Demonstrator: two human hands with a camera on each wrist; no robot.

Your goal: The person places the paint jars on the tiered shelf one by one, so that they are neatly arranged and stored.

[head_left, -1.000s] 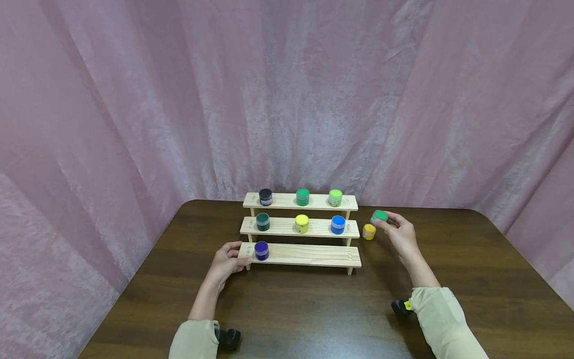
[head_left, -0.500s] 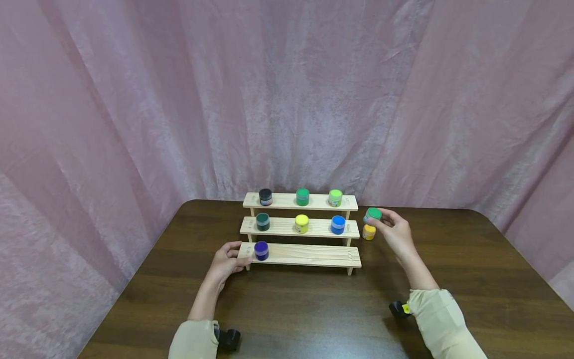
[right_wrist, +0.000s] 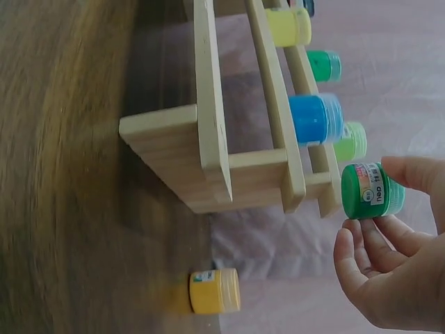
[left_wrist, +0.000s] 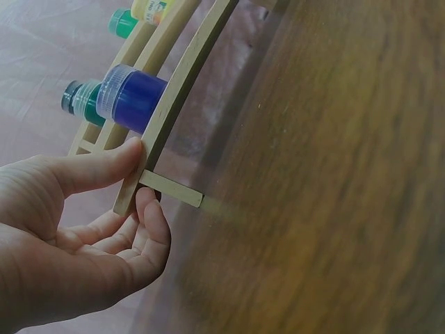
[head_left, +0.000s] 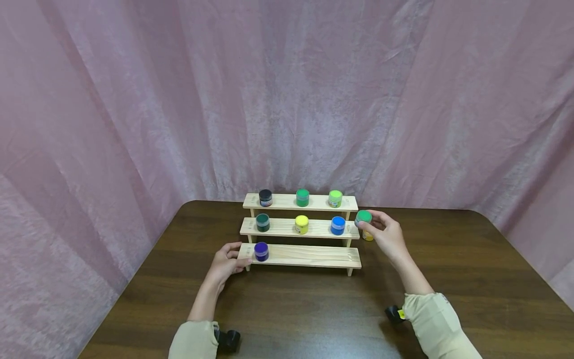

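Note:
My left hand (head_left: 225, 264) grips the left end of the lowest shelf of a three-step wooden rack (head_left: 309, 254); in the left wrist view the thumb lies on top and the fingers curl beneath. Close to that thumb stands a purple paint jar (head_left: 261, 252). My right hand (head_left: 389, 235) pinches a green paint jar (right_wrist: 372, 191) between thumb and fingers, held up off the right end of the middle shelf. Below it on the table stands an orange-yellow paint jar (right_wrist: 214, 291), partly hidden behind the right hand in the head view.
On the top shelf are a black jar (head_left: 265, 198), a green jar (head_left: 302, 198) and a light green jar (head_left: 335, 198). The middle shelf bears a dark green jar (head_left: 262, 223), a yellow jar (head_left: 302, 225) and a blue jar (head_left: 338, 226). A pink curtain (head_left: 287, 99) hangs behind the table (head_left: 296, 314).
My right hand has moved left with the green paint jar, from right of the orange-yellow jar to near the rack's right end. The left hand has stayed on the lowest shelf.

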